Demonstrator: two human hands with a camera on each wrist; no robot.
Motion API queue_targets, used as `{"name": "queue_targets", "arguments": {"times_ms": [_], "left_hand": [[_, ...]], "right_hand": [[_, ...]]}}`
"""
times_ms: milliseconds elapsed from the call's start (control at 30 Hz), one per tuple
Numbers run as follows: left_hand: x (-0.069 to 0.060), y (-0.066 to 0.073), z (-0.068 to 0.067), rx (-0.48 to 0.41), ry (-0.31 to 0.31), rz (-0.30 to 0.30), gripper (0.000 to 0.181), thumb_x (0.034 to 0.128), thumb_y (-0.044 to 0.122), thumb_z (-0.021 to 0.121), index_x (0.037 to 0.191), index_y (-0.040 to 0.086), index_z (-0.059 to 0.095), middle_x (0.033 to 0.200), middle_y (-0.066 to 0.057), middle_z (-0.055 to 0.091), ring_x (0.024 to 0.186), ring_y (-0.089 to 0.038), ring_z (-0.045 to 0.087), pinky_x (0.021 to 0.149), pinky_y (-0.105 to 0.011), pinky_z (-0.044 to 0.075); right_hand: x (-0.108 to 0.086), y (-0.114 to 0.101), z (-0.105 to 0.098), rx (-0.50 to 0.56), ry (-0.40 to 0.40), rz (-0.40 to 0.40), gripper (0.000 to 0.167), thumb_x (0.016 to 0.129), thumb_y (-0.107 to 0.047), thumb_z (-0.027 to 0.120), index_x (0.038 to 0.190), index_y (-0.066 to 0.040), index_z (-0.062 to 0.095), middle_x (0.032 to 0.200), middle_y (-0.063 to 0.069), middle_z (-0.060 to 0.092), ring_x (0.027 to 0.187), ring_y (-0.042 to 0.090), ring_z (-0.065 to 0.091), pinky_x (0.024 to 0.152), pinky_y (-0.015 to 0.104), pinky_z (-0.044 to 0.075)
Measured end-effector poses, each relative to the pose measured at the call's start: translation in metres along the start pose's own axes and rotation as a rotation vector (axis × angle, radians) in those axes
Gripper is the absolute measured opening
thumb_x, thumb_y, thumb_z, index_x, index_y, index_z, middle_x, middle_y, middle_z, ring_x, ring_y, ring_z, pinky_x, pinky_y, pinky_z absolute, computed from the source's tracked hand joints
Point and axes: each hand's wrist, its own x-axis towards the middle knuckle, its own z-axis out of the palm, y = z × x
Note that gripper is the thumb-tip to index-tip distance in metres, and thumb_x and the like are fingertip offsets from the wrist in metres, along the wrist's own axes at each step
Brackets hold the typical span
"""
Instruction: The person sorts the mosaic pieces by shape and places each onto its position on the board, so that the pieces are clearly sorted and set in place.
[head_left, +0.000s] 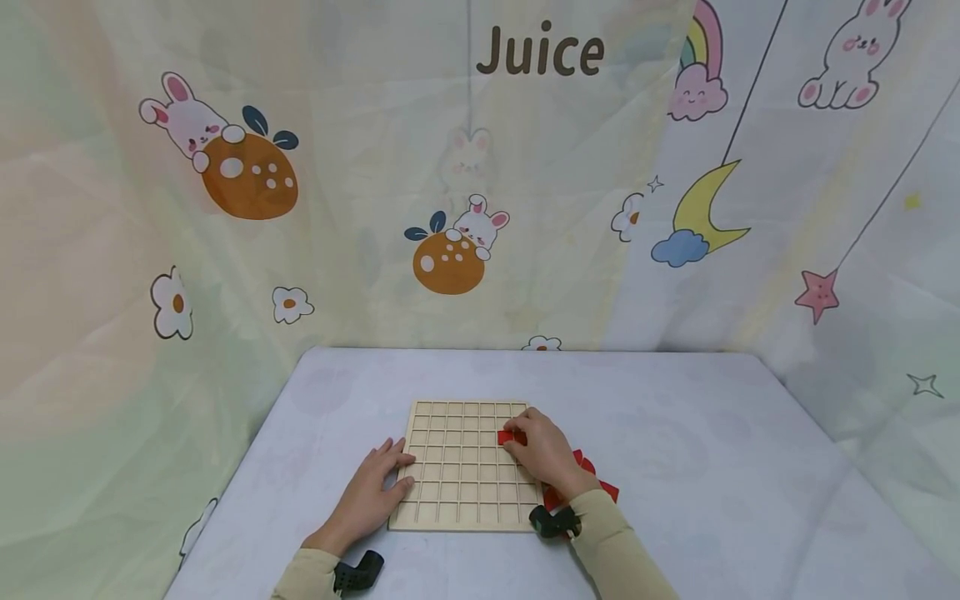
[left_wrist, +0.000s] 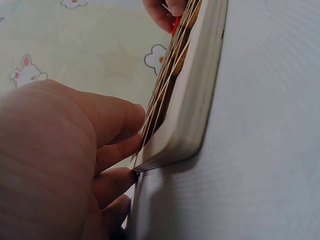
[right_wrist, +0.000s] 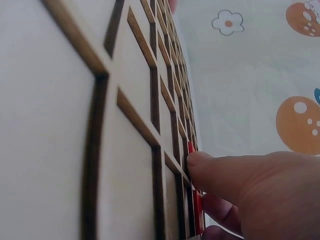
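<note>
A pale wooden grid board point(head_left: 463, 492), divided into many square cells, lies flat on the table. My left hand point(head_left: 367, 496) rests at the board's left edge, fingers spread and touching the rim. Over the upper right cells, my right hand point(head_left: 547, 454) pinches a red tile point(right_wrist: 198, 212) between thumb and fingers, low against the board. Just beside the thumb, another red piece point(right_wrist: 190, 146) shows in the right wrist view; whether it sits fully in a cell I cannot tell. The right hand hides part of the grid's right side.
Several loose red pieces point(head_left: 610, 490) lie right of the board, partly covered by the right wrist and forearm. A white cloth covers the table point(head_left: 690, 433). A printed curtain point(head_left: 360, 167) hangs behind and at both sides.
</note>
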Motion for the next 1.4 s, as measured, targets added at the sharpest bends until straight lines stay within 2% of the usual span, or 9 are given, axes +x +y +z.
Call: {"name": "queue_targets", "arguments": {"times_ms": [333, 600, 833, 1100, 1400], "left_hand": [[0.0, 0.001, 0.0, -0.007, -0.001, -0.014, 0.028, 0.0898, 0.016, 0.069, 0.117, 0.014, 0.066, 0.152, -0.009, 0.042, 0.146, -0.033, 0.026, 0.12, -0.052, 0.016], [-0.001, 0.001, -0.001, -0.01, -0.018, -0.037, 0.028, 0.0913, 0.017, 0.068, 0.119, 0.015, 0.065, 0.153, -0.007, 0.04, 0.147, -0.031, 0.024, 0.121, -0.051, 0.014], [0.0, 0.004, -0.004, -0.024, -0.028, -0.05, 0.029, 0.0927, 0.019, 0.066, 0.121, 0.014, 0.065, 0.154, -0.006, 0.038, 0.148, -0.03, 0.022, 0.121, -0.051, 0.013], [0.0, 0.005, -0.003, -0.024, -0.029, -0.028, 0.027, 0.0926, 0.016, 0.067, 0.12, 0.014, 0.065, 0.154, -0.009, 0.039, 0.147, -0.033, 0.022, 0.12, -0.054, 0.014], [0.0, 0.004, -0.002, -0.013, -0.031, -0.034, 0.027, 0.0931, 0.016, 0.066, 0.12, 0.013, 0.065, 0.154, -0.009, 0.038, 0.147, -0.032, 0.022, 0.121, -0.051, 0.013]], "right_hand": [[0.001, 0.003, 0.0, 0.006, -0.019, 0.002, 0.028, 0.084, -0.024, 0.078, 0.11, -0.014, 0.073, 0.101, -0.001, 0.058, 0.091, 0.015, 0.055, 0.081, 0.033, 0.054], [-0.002, 0.005, -0.022, 0.044, -0.024, 0.001, 0.03, 0.086, -0.02, 0.075, 0.114, -0.01, 0.071, 0.106, 0.001, 0.063, 0.091, 0.018, 0.058, 0.08, 0.036, 0.054], [-0.004, 0.017, -0.043, 0.088, -0.071, 0.091, 0.023, 0.089, -0.019, 0.072, 0.111, -0.014, 0.072, 0.101, -0.003, 0.065, 0.096, 0.02, 0.058, 0.08, 0.037, 0.054], [-0.006, 0.038, -0.057, 0.053, -0.087, 0.191, 0.02, 0.087, -0.021, 0.074, 0.106, -0.015, 0.073, 0.099, -0.002, 0.067, 0.094, 0.02, 0.056, 0.081, 0.037, 0.055], [-0.013, 0.055, -0.07, 0.033, -0.125, 0.231, 0.012, 0.088, -0.018, 0.073, 0.1, -0.014, 0.073, 0.089, -0.002, 0.064, 0.082, 0.018, 0.052, 0.07, 0.03, 0.051]]}}
